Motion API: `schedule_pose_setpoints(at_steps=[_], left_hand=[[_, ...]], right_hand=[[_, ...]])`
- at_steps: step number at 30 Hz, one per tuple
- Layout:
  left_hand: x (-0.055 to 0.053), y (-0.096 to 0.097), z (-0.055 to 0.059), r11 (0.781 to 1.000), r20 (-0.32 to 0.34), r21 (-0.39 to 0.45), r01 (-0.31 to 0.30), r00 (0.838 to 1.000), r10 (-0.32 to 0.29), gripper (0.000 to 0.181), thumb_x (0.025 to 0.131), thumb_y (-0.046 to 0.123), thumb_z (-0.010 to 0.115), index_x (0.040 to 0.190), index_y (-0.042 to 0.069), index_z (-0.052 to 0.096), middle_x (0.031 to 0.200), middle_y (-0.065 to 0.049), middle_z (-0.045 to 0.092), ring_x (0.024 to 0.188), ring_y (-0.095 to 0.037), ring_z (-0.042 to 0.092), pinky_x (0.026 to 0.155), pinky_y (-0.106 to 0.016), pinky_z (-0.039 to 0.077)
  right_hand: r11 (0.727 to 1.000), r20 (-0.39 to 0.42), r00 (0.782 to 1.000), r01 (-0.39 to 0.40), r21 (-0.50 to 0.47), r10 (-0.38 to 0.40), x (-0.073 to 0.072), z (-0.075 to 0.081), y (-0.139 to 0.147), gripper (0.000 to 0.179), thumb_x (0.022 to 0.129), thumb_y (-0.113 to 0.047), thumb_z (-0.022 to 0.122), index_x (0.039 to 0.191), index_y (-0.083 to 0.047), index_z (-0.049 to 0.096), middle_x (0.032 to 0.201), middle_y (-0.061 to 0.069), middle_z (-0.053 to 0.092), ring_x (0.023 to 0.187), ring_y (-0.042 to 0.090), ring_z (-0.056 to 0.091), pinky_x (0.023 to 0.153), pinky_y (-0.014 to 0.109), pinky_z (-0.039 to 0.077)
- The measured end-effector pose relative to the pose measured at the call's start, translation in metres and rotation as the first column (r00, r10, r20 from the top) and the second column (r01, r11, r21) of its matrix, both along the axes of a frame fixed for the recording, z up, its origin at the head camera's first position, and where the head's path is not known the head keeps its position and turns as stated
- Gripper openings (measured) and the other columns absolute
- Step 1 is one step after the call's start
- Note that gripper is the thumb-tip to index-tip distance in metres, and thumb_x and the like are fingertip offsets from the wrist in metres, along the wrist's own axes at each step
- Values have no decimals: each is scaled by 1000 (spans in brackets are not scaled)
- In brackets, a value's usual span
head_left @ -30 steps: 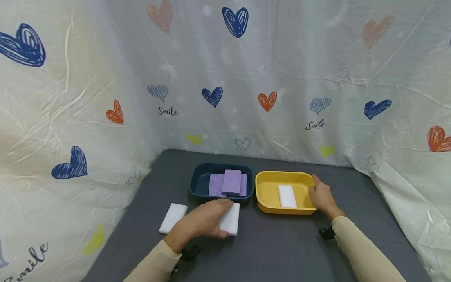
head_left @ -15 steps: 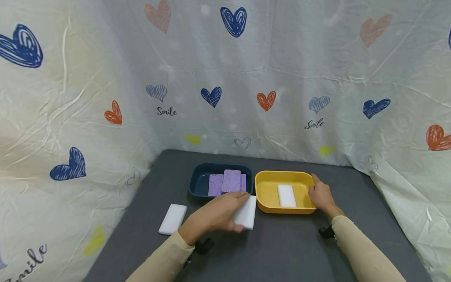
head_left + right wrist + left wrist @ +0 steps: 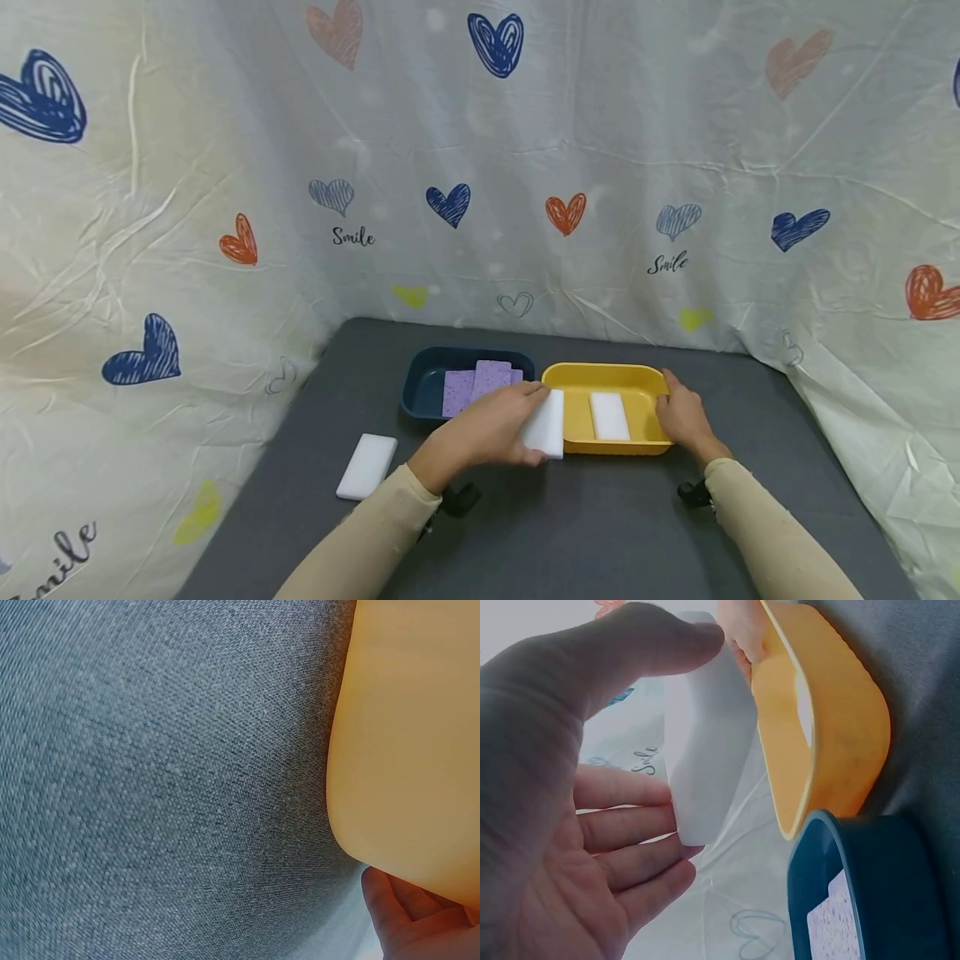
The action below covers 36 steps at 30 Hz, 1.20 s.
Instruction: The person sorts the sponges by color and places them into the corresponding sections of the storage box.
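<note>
My left hand [image 3: 480, 433] pinches a white sponge block [image 3: 545, 427] between thumb and fingers. In the left wrist view the block [image 3: 709, 742] is raised, its fingertips behind it. In the head view it overlaps the near left corner of a yellow plastic bin [image 3: 622, 448]. Another white sponge [image 3: 610, 417] lies inside that bin. My right hand [image 3: 684, 418] grips the bin's right side, thumb over the rim. Only some of its fingers [image 3: 390, 907] show against the yellow wall in the right wrist view.
A navy bin [image 3: 423, 392] holding several purple speckled sponges [image 3: 491, 377] stands left of the yellow one, partly behind my left hand. One more white sponge [image 3: 367, 467] lies on the dark grey tabletop [image 3: 585, 533]. A heart-printed curtain [image 3: 600, 125] hangs behind.
My left hand has carried the white sponge block rightward and farther back, from in front of the navy bin to the yellow bin's left corner. The right hand stays on the yellow bin.
</note>
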<state>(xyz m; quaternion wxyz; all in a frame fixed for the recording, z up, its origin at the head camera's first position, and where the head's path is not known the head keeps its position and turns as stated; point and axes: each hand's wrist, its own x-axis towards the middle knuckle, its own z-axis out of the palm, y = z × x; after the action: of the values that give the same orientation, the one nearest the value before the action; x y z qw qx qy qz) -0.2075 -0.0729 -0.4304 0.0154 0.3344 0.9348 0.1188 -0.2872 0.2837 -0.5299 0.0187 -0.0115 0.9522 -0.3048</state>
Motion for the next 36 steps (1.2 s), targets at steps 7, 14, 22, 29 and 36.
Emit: schedule_pose_setpoints(at_steps=[7, 14, 22, 29, 36], left_hand=[[-12, 14, 2, 1000, -9, -11, -14, 1000, 14, 95, 88, 49, 91, 160, 3, 51, 156, -11, 61, 128, -24, 64, 114, -39, 57], [-25, 26, -2, 999, -12, -35, -21, 1000, 21, 93, 88, 52, 89, 160, 5, 52, 154, -9, 63, 126, -23, 64, 115, -37, 56], [-38, 39, -7, 998, -18, -63, -20, 1000, 19, 93, 89, 54, 88, 159, 4, 52, 153, -9, 64, 126, -22, 65, 113, -37, 56], [-47, 49, -14, 996, -11, -85, -14, 1000, 13, 91, 91, 54, 87, 158, 3, 53, 154, -10, 63, 130, -22, 64, 114, -35, 55], [-58, 59, -21, 995, 4, -102, -22, 1000, 22, 90, 91, 54, 87, 156, 2, 54, 152, -10, 65, 128, -22, 65, 113, -35, 55]], right_hand=[[1000, 10, 1000, 0, 7, 0, -1, -1, 0, 63, 111, -9, 35, 170, 9, 23, 161, 42, 44, 137, 54, 58, 112, 68, 50], [1000, 14, 1000, 3, -3, -3, 0, 0, -1, 62, 112, -9, 34, 170, 8, 23, 162, 41, 44, 138, 54, 58, 114, 68, 49], [1000, 21, 1000, 13, -1, -13, -1, -1, -1, 62, 112, -9, 35, 170, 8, 22, 162, 41, 44, 139, 53, 58, 114, 67, 49], [1000, 9, 1000, 9, -7, -9, -2, -3, 1, 62, 111, -9, 36, 170, 9, 23, 161, 41, 45, 138, 53, 58, 113, 68, 50], [1000, -5, 1000, 14, -8, -14, -4, -4, -1, 62, 112, -9, 36, 170, 8, 24, 161, 40, 46, 138, 53, 59, 114, 67, 50]])
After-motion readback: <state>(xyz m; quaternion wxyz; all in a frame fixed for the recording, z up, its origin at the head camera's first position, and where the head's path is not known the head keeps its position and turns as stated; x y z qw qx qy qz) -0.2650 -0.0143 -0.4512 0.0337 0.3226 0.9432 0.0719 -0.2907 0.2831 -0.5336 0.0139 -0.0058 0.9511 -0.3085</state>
